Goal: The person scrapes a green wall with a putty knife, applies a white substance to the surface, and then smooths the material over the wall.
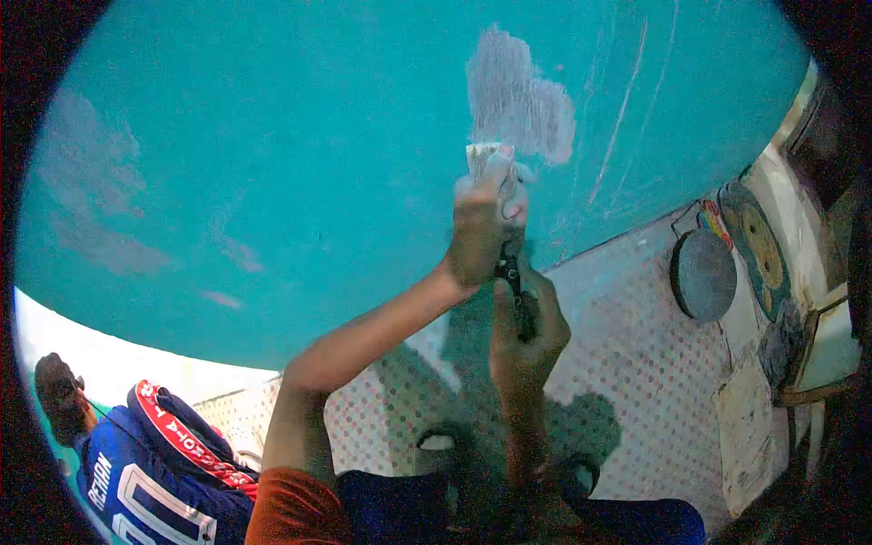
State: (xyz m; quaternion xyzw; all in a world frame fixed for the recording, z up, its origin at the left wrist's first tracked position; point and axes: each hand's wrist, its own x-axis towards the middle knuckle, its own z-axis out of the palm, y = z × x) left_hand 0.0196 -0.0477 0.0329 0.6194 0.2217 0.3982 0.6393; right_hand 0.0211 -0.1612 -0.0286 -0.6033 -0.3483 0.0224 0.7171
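Note:
A putty-smeared flat scraper [483,158] has its wide edge right at the turquoise wall [345,182], just below a patch of grey putty [518,104]. My left hand [481,222] is closed around it, fingers wrapped over its lower part. Directly below, my right hand [536,331] is shut on the black handle of a putty knife [510,270]. The upper end of this knife runs up beside my left fingers, smeared with pale putty and partly covered. I cannot tell whether the scraper and the knife are one tool.
A person in a blue jersey [150,472] is at the lower left. Beyond the dotted tile floor [645,354], a round dark pan-like thing [706,275] and a worn oval board [758,245] are at the right. Fainter putty patches [95,191] mark the wall's left.

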